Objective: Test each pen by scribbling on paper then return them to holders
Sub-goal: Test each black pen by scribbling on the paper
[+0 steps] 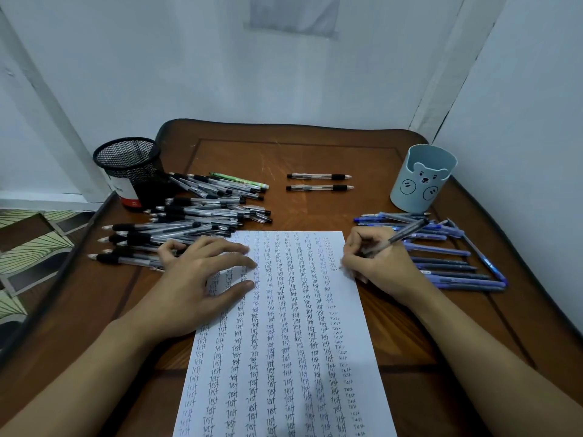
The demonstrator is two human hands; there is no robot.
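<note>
A white sheet of paper [284, 326], filled with columns of the handwritten word "test", lies in the middle of the brown table. My left hand [202, 279] rests flat on the sheet's upper left part, fingers spread. My right hand [378, 263] grips a dark pen [407, 233] in a writing hold, tip down at the paper's upper right edge. A black mesh holder [129, 168] stands at the far left. A light blue bear holder [422, 178] stands at the far right.
Several black-grip clear pens [195, 216] lie heaped left of the paper. Two more such pens [318, 182] lie side by side at the table's far middle. Several blue pens [454, 266] lie right of my right hand. White walls close in behind and at the right.
</note>
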